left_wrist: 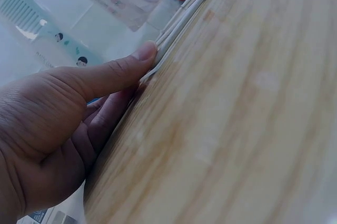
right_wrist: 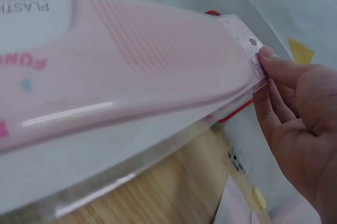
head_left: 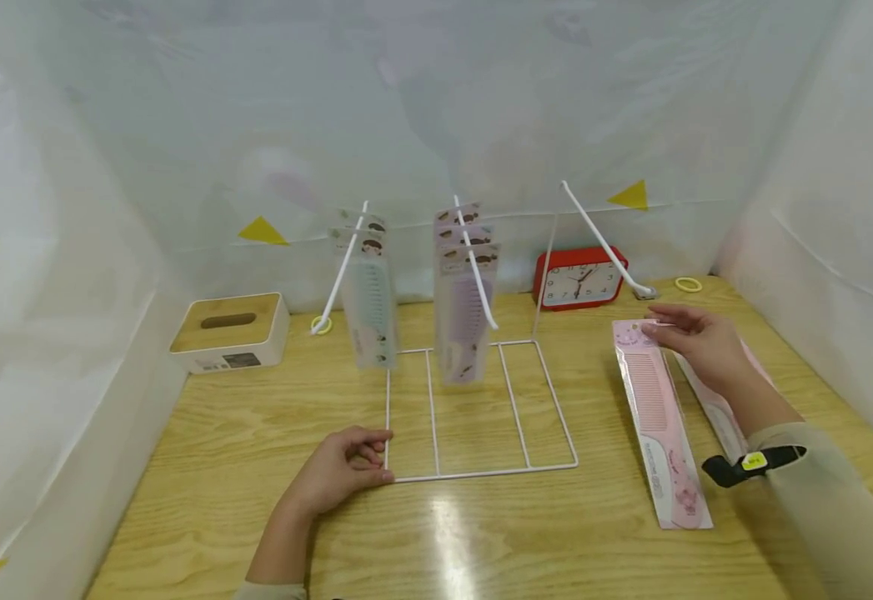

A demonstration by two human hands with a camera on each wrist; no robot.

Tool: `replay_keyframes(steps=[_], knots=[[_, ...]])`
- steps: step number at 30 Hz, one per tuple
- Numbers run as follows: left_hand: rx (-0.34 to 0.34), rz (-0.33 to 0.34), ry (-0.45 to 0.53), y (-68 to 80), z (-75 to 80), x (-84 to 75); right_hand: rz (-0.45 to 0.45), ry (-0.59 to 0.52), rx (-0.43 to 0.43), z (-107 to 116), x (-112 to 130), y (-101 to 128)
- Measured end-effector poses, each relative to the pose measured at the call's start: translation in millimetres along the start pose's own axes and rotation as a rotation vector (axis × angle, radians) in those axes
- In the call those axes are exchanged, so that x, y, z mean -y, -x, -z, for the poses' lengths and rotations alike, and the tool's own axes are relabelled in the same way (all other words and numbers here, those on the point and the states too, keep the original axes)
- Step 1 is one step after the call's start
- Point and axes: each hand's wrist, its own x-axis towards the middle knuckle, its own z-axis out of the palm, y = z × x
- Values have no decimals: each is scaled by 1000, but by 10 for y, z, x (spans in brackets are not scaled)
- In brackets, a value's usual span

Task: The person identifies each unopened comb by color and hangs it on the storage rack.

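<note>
you see a red clock [head_left: 578,282] at one o'clock and a tissue box [head_left: 229,332] at ten o'clock.

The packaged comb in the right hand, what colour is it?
Pink comb, clearest in the right wrist view.

Soft, even light fills the white enclosure; a glare patch shines near the table's [head_left: 203,467] front edge. Head view bends at its edges; both wrist views blur up close.

Second pink comb packet [head_left: 717,408] mostly hidden under right hand [head_left: 699,342], clock face [head_left: 580,283] unreadable
</note>
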Motion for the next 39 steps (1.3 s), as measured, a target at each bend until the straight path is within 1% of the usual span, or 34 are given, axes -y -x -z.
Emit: replay_keyframes(steps=[2, 3, 5, 7, 9, 10, 14, 16, 19, 23, 24, 26, 29, 33, 36, 39], knots=[[3, -1, 6, 3, 6, -1, 16, -4, -4, -22, 110, 64], [4, -2, 11, 5, 9, -2, 26, -33, -7, -40, 175, 98], [5, -6, 17, 6, 10, -3, 63, -139, 1, -77, 319, 178], [6, -6, 21, 6, 9, -9, 115, -268, 19, -120, 470, 260], [6, -5, 21, 2, 7, -9, 176, -403, 54, -168, 623, 342], [6, -5, 18, 1, 8, -13, 209, -453, 76, -192, 691, 379], [7, -1, 6, -6, 12, -14, 327, -592, 164, -298, 953, 526], [4, 6, 3, -7, 9, -15, 377, -653, 188, -348, 1066, 604], [2, 13, 1, -6, 5, -12, 489, -737, 245, -412, 1202, 690], [3, 7, 1, -1, 2, -12, 682, -873, 346, -505, 1396, 762], [2, 4, -1, 0, 1, -13, 722, -912, 360, -530, 1452, 779], [2, 2, -3, -1, 1, -13, 774, -955, 351, -565, 1570, 813], [1, 2, -4, -1, 1, -19, 794, -978, 311, -589, 1719, 857], [8, -2, 0, 2, 7, -16, 785, -953, 269, -587, 1839, 876], [4, 7, 0, 0, 3, -11, 757, -960, 240, -579, 1887, 872], [0, 23, -1, -3, -2, -9, 724, -991, 223, -571, 1903, 868]])
